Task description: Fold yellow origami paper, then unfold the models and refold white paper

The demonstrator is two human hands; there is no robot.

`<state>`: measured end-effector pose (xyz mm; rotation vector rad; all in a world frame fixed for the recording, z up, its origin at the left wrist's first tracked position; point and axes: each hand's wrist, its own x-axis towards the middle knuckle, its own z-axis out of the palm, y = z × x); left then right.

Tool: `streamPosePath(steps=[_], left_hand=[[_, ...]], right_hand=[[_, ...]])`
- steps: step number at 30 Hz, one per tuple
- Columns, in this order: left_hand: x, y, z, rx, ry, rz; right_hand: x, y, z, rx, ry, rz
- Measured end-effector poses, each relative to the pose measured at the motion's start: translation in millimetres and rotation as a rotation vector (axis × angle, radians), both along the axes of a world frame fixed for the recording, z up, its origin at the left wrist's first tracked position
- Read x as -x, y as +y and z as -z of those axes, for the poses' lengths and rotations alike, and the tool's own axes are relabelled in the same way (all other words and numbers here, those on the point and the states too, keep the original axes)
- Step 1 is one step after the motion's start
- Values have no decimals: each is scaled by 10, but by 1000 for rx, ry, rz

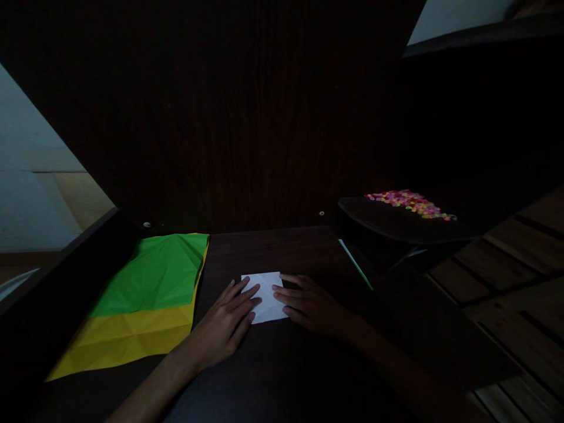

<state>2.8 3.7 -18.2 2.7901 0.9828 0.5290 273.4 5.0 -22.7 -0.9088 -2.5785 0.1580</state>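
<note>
A small white sheet of paper (pixel 267 297), roughly square with faint crease lines, lies flat on the dark wooden desk (pixel 282 370). My left hand (pixel 231 317) rests on its left side with the fingers spread. From the right, my right hand (pixel 304 302) lays its spread fingertips on the paper's right edge. Neither hand grips the paper; both press down on it from above.
Left of my hands, a creased green sheet (pixel 154 273) lies over a larger yellow sheet (pixel 132 341). A thin green-and-white strip (pixel 356 264) is at the right. Small colourful pieces (pixel 409 202) are heaped on a rounded shelf (pixel 379 223). A dark panel (pixel 247 117) rises behind.
</note>
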Motion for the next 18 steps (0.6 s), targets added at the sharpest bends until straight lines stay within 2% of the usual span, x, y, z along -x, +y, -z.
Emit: streamPosePath(steps=[10, 18], left_hand=[[-32, -15, 60, 8, -58, -113], [-23, 19, 74, -117, -101, -44]], right_hand=[[-5, 5, 9, 43, 14, -2], [-1, 11, 36, 23, 38, 1]])
